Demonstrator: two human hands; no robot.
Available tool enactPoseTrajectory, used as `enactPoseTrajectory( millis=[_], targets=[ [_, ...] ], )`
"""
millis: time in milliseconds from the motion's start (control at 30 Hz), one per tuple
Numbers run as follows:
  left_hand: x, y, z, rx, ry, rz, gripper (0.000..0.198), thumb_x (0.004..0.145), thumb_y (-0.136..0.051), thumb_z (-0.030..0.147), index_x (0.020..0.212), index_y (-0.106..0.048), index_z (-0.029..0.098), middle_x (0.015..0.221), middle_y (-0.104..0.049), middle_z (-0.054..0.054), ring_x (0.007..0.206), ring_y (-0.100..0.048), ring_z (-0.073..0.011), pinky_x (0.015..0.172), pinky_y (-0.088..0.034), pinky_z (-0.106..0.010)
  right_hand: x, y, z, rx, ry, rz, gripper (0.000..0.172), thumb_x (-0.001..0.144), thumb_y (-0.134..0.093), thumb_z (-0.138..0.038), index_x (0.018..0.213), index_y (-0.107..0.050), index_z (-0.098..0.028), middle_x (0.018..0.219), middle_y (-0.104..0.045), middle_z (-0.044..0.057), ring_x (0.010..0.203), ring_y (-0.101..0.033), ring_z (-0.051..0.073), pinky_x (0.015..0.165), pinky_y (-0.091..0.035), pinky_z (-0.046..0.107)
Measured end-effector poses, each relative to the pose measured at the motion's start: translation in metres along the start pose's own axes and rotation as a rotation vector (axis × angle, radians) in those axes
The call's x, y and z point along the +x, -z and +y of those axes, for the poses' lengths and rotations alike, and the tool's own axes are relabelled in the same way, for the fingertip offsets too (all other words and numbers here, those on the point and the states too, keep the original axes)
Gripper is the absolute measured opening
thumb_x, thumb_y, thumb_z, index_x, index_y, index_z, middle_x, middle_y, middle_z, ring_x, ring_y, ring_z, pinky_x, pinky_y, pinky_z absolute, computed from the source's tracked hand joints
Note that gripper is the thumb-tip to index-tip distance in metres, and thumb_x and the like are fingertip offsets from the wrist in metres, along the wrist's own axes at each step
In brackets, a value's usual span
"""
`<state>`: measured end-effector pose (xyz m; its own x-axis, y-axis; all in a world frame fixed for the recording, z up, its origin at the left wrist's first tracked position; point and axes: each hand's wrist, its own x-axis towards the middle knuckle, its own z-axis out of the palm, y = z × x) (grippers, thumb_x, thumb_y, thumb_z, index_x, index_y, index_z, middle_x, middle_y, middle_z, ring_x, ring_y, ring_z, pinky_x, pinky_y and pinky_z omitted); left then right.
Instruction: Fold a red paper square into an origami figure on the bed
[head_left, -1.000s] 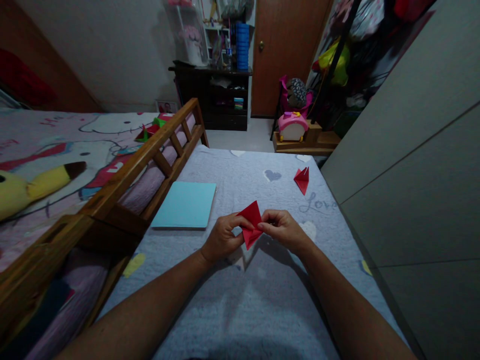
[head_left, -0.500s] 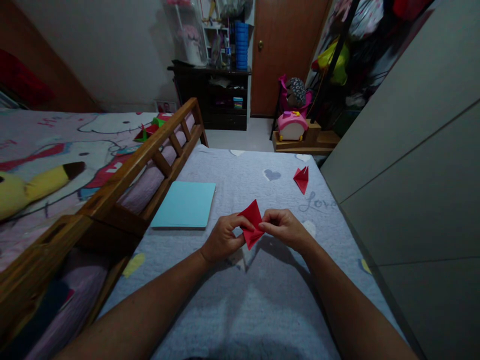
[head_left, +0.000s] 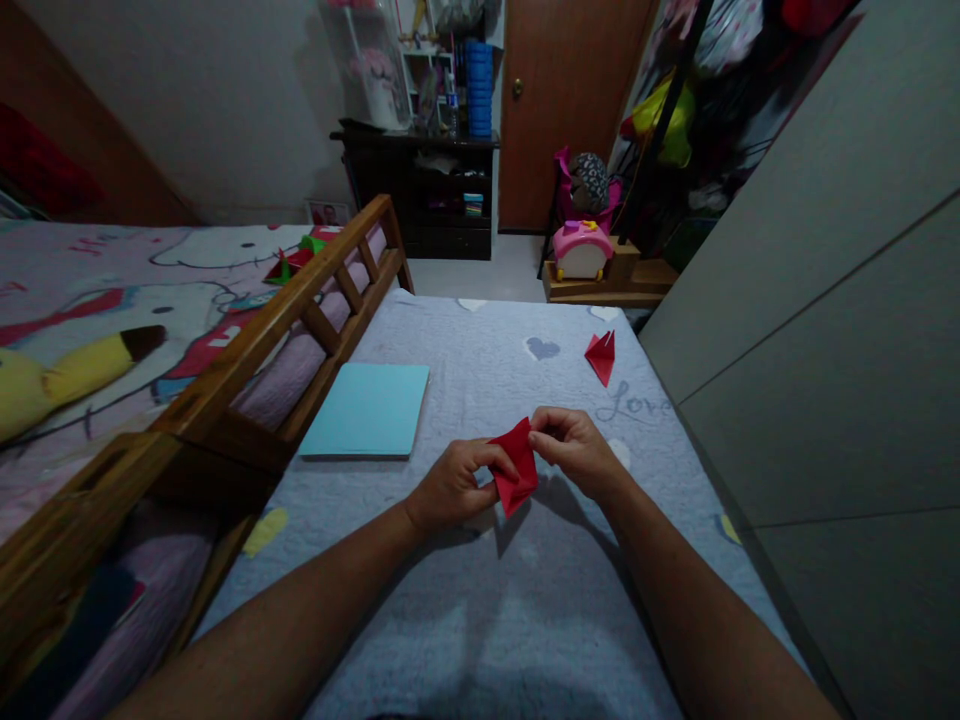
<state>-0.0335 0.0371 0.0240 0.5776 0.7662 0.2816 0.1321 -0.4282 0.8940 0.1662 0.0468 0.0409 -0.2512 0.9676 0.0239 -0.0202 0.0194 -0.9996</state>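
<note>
Left grip [head_left: 452,484] pinches folded red paper [head_left: 523,480] (sharp-cornered, creased) by its left side; right grip [head_left: 576,452] pinches its far corner.

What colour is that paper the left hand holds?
The folded paper is red; the head view shows it best.

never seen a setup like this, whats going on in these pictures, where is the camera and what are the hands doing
There is no machine here: a person works bare-handed, wearing the camera on their head, so it looks forward and down. The left hand holds a folded red paper between thumb and fingers, while the right hand pinches its upper right corner. Beneath is a pale blue patterned cloth. On it lie a flat light-blue square, left of the hands, and a second folded red piece, farther away to the right.
</note>
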Motion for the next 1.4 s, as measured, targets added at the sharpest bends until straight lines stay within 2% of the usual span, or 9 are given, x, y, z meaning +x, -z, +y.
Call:
enactPoseTrajectory(
  millis=[300,467,733,900,1000,1100,1233,1333,1400],
  targets=[
    [0.001,-0.002,0.000,-0.025,0.022,-0.059,0.013,0.074,-0.063,0.009,0.080,-0.070,0.017,0.078,-0.072,-0.002,0.071,-0.064,-0.0132,0.071,-0.048,-0.026,0.002,-0.002,-0.001,0.087,-0.016,0.186,0.015,0.069,-0.071,-0.027,0.060,-0.061,-0.018,0.050,-0.047,-0.007,0.046,-0.038,0.007,0.047,-0.027,0.023],
    [0.001,-0.002,-0.004,0.007,0.017,0.009,0.010,0.075,-0.064,0.009,0.077,-0.070,0.016,0.075,-0.071,-0.002,0.069,-0.063,-0.0133,0.068,-0.047,-0.025,0.003,0.003,0.003,0.221,-0.008,0.282,0.018,0.072,-0.073,-0.034,0.068,-0.063,-0.020,0.051,-0.049,-0.006,0.046,-0.040,0.008,0.045,-0.031,0.022],
    [0.001,0.007,-0.013,0.330,-0.080,0.368,0.015,0.080,-0.061,0.009,0.086,-0.071,0.019,0.084,-0.069,-0.004,0.080,-0.064,-0.0174,0.072,-0.049,-0.028,-0.002,-0.014,0.008,0.251,-0.209,0.092,0.024,0.072,-0.072,-0.034,0.091,-0.064,-0.020,0.071,-0.060,-0.003,0.054,-0.051,0.009,0.046,-0.040,0.019],
    [0.000,0.007,-0.011,0.574,-0.201,0.366,0.017,0.084,-0.060,0.010,0.091,-0.071,0.020,0.087,-0.068,-0.005,0.087,-0.061,-0.0212,0.077,-0.050,-0.033,-0.002,-0.027,0.017,0.320,-0.264,-0.009,0.025,0.078,-0.067,-0.039,0.091,-0.059,-0.020,0.064,-0.059,-0.004,0.044,-0.048,0.008,0.040,-0.037,0.019],
    [0.000,0.005,-0.010,0.622,-0.222,0.351,0.020,0.084,-0.057,0.008,0.096,-0.070,0.019,0.089,-0.068,-0.006,0.087,-0.061,-0.0215,0.077,-0.051,-0.033,0.000,-0.027,0.020,0.374,-0.268,0.026,0.024,0.073,-0.065,-0.030,0.095,-0.058,-0.021,0.067,-0.059,-0.005,0.046,-0.050,0.009,0.041,-0.041,0.020],
    [0.001,0.003,-0.011,0.622,-0.190,0.358,0.025,0.084,-0.055,0.007,0.101,-0.067,0.019,0.093,-0.067,-0.006,0.088,-0.062,-0.0211,0.078,-0.052,-0.033,0.000,-0.023,0.020,0.415,-0.239,0.043,0.035,0.066,-0.061,-0.019,0.100,-0.057,-0.023,0.074,-0.060,-0.004,0.052,-0.054,0.010,0.045,-0.046,0.021],
    [0.001,0.002,-0.015,0.583,-0.171,0.456,0.042,0.084,-0.056,0.007,0.123,-0.054,0.021,0.106,-0.068,-0.007,0.094,-0.065,-0.0201,0.081,-0.054,-0.032,-0.002,-0.022,0.022,0.379,-0.109,-0.008,0.052,0.062,-0.064,-0.011,0.110,-0.052,-0.028,0.096,-0.062,-0.001,0.080,-0.063,0.015,0.057,-0.053,0.023],
    [-0.001,0.001,-0.021,0.584,-0.194,0.548,0.070,0.083,-0.060,0.008,0.144,-0.031,0.023,0.122,-0.064,-0.011,0.100,-0.066,-0.0204,0.085,-0.055,-0.033,-0.004,-0.026,0.026,0.296,-0.080,-0.058,0.054,0.068,-0.070,-0.013,0.113,-0.047,-0.030,0.105,-0.063,0.001,0.091,-0.063,0.016,0.066,-0.055,0.025],
    [-0.002,0.000,-0.023,0.589,-0.223,0.562,0.083,0.084,-0.062,0.010,0.151,-0.016,0.025,0.125,-0.064,-0.012,0.091,-0.067,-0.0181,0.081,-0.055,-0.032,-0.005,-0.030,0.027,0.262,-0.070,-0.079,0.053,0.070,-0.074,-0.017,0.113,-0.045,-0.030,0.107,-0.064,0.001,0.091,-0.064,0.016,0.069,-0.054,0.027]
  ],
)
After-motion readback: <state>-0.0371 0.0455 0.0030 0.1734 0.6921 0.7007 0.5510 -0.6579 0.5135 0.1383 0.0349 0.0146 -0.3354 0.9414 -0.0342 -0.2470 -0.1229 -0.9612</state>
